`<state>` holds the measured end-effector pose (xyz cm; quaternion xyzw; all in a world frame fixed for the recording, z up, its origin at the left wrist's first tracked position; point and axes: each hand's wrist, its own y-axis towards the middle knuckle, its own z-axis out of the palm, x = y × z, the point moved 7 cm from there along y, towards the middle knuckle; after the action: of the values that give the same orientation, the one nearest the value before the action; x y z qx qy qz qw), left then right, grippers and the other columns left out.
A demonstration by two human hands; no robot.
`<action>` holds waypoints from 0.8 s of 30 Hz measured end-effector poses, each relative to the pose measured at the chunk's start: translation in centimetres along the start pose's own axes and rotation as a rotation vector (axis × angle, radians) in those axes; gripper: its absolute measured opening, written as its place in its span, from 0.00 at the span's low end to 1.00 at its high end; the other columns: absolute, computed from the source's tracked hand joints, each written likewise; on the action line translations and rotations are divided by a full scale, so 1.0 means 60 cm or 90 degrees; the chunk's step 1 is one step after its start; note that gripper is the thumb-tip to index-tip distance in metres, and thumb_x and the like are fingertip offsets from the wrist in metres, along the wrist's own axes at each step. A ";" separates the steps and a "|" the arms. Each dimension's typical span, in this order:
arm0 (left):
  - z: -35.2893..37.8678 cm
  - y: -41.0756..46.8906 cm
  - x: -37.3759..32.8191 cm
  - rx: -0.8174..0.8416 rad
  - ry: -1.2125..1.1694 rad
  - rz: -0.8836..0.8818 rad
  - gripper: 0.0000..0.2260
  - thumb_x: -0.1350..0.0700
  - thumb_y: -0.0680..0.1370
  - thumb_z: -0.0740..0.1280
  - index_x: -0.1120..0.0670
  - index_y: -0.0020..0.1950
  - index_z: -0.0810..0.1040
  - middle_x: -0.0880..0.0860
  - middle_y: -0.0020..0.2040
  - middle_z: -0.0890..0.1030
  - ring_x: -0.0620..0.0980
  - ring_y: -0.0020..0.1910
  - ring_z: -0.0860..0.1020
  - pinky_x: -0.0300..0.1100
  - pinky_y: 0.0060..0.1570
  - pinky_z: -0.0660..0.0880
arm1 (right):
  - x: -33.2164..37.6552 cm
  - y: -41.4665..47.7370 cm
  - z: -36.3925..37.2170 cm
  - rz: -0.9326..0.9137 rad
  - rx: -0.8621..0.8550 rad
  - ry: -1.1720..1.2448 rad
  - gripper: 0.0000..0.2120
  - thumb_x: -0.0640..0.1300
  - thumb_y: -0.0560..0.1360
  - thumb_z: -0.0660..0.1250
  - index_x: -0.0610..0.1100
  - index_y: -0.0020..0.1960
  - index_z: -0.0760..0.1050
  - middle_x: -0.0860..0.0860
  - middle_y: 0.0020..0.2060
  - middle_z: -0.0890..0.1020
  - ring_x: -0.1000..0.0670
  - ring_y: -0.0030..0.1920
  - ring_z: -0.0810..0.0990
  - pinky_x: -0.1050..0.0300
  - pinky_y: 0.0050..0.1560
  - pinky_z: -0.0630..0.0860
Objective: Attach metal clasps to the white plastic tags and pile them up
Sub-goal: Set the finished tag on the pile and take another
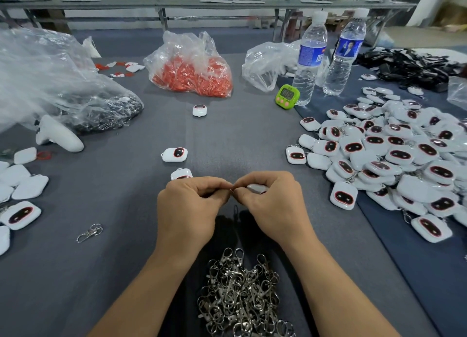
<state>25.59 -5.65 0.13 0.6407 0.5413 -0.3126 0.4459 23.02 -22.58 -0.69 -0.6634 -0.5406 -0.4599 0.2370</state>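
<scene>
Left hand (187, 207) is pinching a tiny silver ring (231, 190), right hand (273, 207) is gripping a glossy white tag (255, 187), just beyond the clasp pile (240, 293).

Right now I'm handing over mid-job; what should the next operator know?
Left hand: pinches the ring of a metal clasp.
Right hand: grips a white tag against that ring; whether it is attached cannot be seen.
Supplies: clasp heap nearest the body, loose tags ahead on the cloth.
Done: big pile of tags on the right, several showing clasps.
Left: finish this one, pile it, then do the loose tags.
</scene>
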 end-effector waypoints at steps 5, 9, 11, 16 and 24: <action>0.009 0.004 0.009 0.006 -0.067 -0.020 0.13 0.62 0.72 0.78 0.42 0.39 0.86 0.39 0.36 0.85 0.36 0.37 0.84 0.26 0.39 0.76 | 0.006 -0.003 0.000 -0.009 -0.005 -0.007 0.07 0.46 0.70 0.77 0.58 0.38 0.85 0.62 0.31 0.84 0.60 0.37 0.83 0.66 0.38 0.77; 0.010 0.002 0.003 0.018 -0.081 -0.012 0.14 0.63 0.72 0.77 0.42 0.39 0.85 0.39 0.36 0.85 0.37 0.38 0.84 0.27 0.40 0.77 | 0.007 -0.003 -0.001 -0.004 0.000 0.013 0.07 0.45 0.70 0.77 0.56 0.38 0.85 0.63 0.33 0.84 0.62 0.41 0.83 0.70 0.41 0.75; 0.012 0.000 0.000 0.032 -0.084 -0.009 0.13 0.63 0.72 0.77 0.42 0.40 0.85 0.39 0.36 0.86 0.37 0.38 0.85 0.29 0.42 0.78 | 0.005 -0.002 -0.003 0.004 -0.004 0.027 0.07 0.44 0.70 0.76 0.55 0.38 0.86 0.62 0.33 0.85 0.61 0.41 0.83 0.71 0.41 0.75; 0.010 -0.002 -0.004 0.032 -0.045 0.009 0.08 0.60 0.72 0.78 0.46 0.42 0.87 0.38 0.36 0.85 0.35 0.37 0.84 0.26 0.39 0.76 | 0.001 0.001 -0.005 0.008 -0.016 0.047 0.08 0.42 0.71 0.76 0.55 0.38 0.85 0.62 0.32 0.84 0.61 0.40 0.83 0.70 0.40 0.74; 0.013 0.001 -0.002 0.057 -0.043 0.010 0.11 0.60 0.71 0.77 0.43 0.37 0.86 0.41 0.34 0.85 0.39 0.35 0.84 0.33 0.39 0.80 | 0.001 0.003 -0.006 0.010 -0.004 0.056 0.08 0.42 0.73 0.76 0.54 0.39 0.86 0.61 0.32 0.84 0.61 0.37 0.82 0.71 0.40 0.73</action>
<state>25.70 -6.42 -0.04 0.6535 0.5062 -0.3542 0.4372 23.04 -22.90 -0.42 -0.6472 -0.5231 -0.4888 0.2621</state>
